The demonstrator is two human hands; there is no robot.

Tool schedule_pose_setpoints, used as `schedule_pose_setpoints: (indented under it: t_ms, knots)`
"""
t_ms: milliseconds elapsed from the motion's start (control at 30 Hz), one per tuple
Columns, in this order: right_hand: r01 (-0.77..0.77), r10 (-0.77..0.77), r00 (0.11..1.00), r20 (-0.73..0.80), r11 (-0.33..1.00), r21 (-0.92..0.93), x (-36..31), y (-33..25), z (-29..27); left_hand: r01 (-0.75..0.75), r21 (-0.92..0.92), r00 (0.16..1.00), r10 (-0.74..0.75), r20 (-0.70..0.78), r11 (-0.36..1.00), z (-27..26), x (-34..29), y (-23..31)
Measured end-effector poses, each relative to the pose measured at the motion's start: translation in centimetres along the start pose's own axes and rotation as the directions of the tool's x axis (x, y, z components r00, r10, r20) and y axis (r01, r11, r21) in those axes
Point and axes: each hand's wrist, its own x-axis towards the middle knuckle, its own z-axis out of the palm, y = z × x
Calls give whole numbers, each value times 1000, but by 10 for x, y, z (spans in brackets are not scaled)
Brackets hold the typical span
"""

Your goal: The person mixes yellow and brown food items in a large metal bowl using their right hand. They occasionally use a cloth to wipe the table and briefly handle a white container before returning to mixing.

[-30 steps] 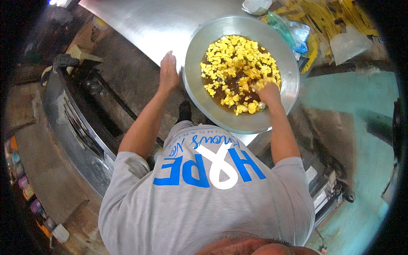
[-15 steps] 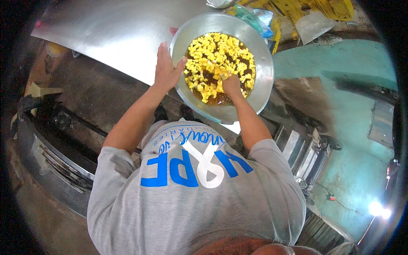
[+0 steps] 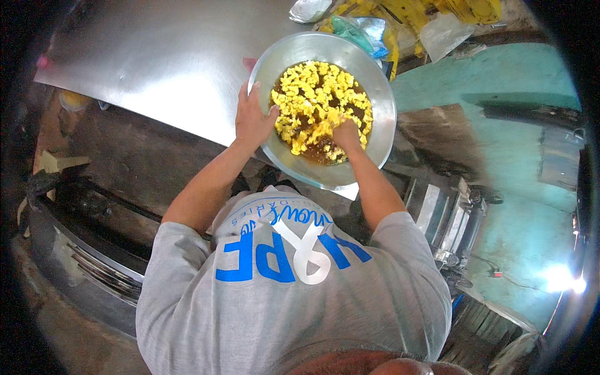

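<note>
A wide silver metal basin [image 3: 381, 119] stands at the corner of the metal table. Dark brown liquid [image 3: 325, 155] lies in it, covered by many soft bright yellow lumps [image 3: 319, 81]. My left hand [image 3: 252, 119] holds the basin's left rim, thumb over the edge and fingers along the outside. Inside the basin, toward its near right side, my right hand [image 3: 347, 135] dips into the lumps. Its fingers are covered by yellow pieces and smeared by motion, so their closure is hidden.
The shiny metal table [image 3: 156, 69] stretches to the left. Behind the basin lie green and blue plastic bags [image 3: 362, 36], a clear plastic bag [image 3: 444, 34] and yellow sheeting [image 3: 412, 12]. A metal machine [image 3: 447, 219] stands at right, beside a turquoise wall [image 3: 500, 75].
The view has shifted slightly, so the basin appears lower and a little left. My right hand has moved slightly among the lumps. My left hand now wraps the rim more closely.
</note>
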Motion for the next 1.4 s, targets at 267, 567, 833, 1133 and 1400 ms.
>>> schedule_pose_setpoints:
  t_ms: [267,567,833,1133,1400]
  knots:
    - [-362,259,913,314,870,335,94,-97,-45,6,89,1000,-7,12,996,-8,11,-11]
    - [-185,122,974,192,917,353,102,-87,-52,20,75,999,-23,39,997,4,37,-7]
    - [-218,218,976,-9,976,-13,141,-1,-63,-29,140,999,26,22,990,13,36,-18]
    - [-116,113,991,69,993,32,149,-1,-25,56,66,998,-58,20,996,9,37,-11]
    - [-66,53,991,121,992,108,115,-23,-20,-34,118,999,35,-6,992,7,35,-10]
